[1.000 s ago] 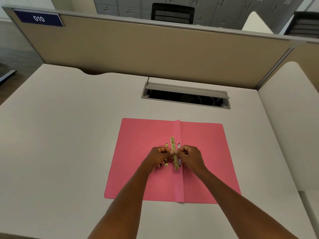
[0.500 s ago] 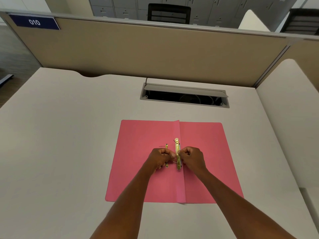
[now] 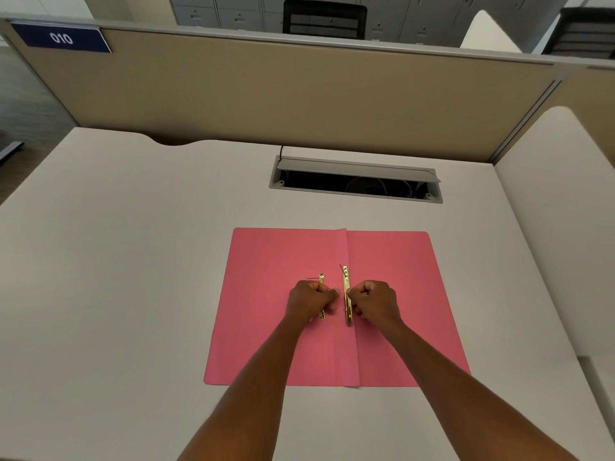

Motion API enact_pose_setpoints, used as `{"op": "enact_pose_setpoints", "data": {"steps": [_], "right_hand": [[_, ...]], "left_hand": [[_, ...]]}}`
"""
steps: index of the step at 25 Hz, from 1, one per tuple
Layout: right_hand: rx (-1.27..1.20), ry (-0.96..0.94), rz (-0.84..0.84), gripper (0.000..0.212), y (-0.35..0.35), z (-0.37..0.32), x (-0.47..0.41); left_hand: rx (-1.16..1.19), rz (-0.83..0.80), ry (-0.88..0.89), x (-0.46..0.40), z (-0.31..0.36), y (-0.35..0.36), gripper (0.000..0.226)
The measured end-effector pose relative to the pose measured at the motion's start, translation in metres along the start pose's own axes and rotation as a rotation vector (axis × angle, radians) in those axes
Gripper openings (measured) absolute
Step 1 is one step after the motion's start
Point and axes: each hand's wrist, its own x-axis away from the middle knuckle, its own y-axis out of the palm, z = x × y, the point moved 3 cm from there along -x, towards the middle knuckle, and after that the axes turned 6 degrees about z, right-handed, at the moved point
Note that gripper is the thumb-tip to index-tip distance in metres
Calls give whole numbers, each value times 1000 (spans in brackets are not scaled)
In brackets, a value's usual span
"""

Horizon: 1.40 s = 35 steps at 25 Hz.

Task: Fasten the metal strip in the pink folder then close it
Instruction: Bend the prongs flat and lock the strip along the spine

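Observation:
The pink folder (image 3: 273, 327) lies open and flat on the desk, its centre fold running away from me. A gold metal strip (image 3: 347, 294) lies along the fold. A second, shorter gold piece (image 3: 321, 279) sits just left of it, mostly hidden under my left hand. My left hand (image 3: 309, 299) is closed over that left piece, with its fingertips reaching toward the strip. My right hand (image 3: 374, 302) is closed, pinching the strip's right edge near its middle. What the fingers grip underneath is hidden.
The white desk (image 3: 133, 261) carries the folder near its front middle. An open grey cable slot (image 3: 356, 181) lies behind the folder. A tan partition (image 3: 283, 94) with a blue "010" label (image 3: 61, 38) closes the back. A white side panel (image 3: 549, 227) stands at right.
The gold strip has shifted slightly right onto the centre fold and lies straighter. My hands have moved a little apart, uncovering the shorter gold piece on the left.

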Motion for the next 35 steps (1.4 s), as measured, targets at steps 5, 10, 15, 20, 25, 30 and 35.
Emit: {"op": "enact_pose_setpoints", "data": {"steps": [5, 10, 15, 20, 25, 30, 35], "right_hand": [[-7, 40, 17, 14, -1, 1, 0], [-28, 74, 11, 18, -1, 4, -2], [-46, 64, 10, 31, 2, 6, -3], [-30, 36, -11, 29, 3, 7, -5], [-8, 71, -99, 21, -3, 4, -17], [-2, -136, -48, 6, -5, -15, -28], [130, -344, -114, 8, 3, -33, -40]], "left_hand": [[-151, 26, 16, 4, 9, 5, 27], [-331, 76, 28, 7, 18, 6, 37], [-460, 137, 3, 6, 25, 10, 49], [-551, 213, 27, 2, 27, 15, 46], [-590, 229, 36, -1, 27, 17, 48], [-619, 267, 38, -2, 26, 19, 64], [-650, 315, 78, 1, 25, 21, 59]]}}
